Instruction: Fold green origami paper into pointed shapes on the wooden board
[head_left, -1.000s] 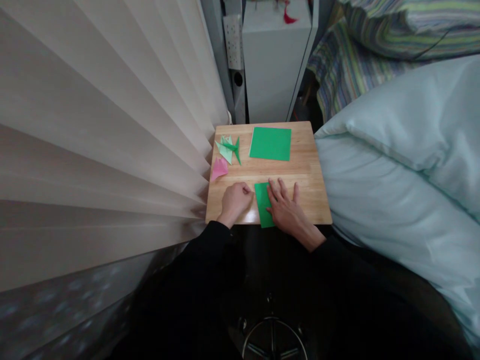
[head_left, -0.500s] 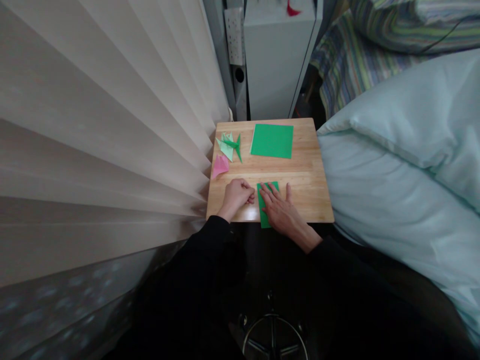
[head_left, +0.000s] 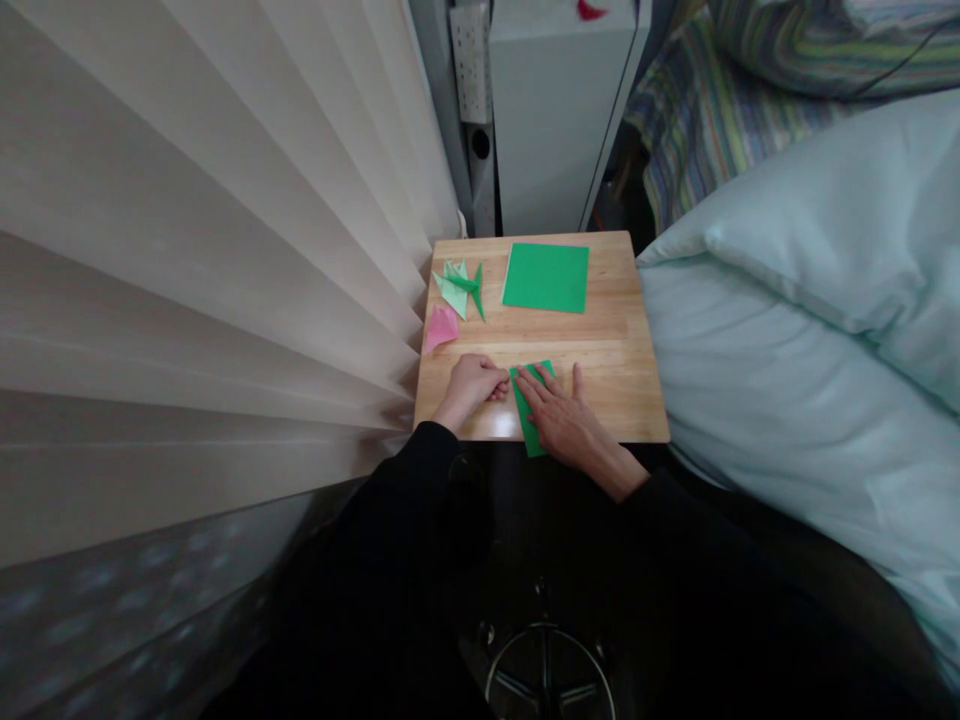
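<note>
A folded green paper point(head_left: 523, 410) lies at the front of the wooden table, slightly tilted, its lower end past the front edge. My right hand point(head_left: 559, 415) rests flat on it with the fingers spread. Just left of the paper is my left hand point(head_left: 476, 385), its fingers curled together by the paper's upper left corner; whether they pinch that corner is too small to tell. Farther back lies a flat green sheet point(head_left: 546, 279). At the back left are a light and dark green folded paper piece point(head_left: 456, 290) and a pink folded one point(head_left: 441, 328).
The small wooden table point(head_left: 622, 370) stands between a pleated curtain point(head_left: 300, 250) on the left and pale blue bedding point(head_left: 765, 370) on the right. A grey cabinet point(head_left: 559, 120) is behind it. Below the front edge shows a round metal chair base point(head_left: 546, 680).
The folded green paper has turned slightly, its upper end shifting left and its lower end right. My right hand still lies on it, and my left hand has hardly moved.
</note>
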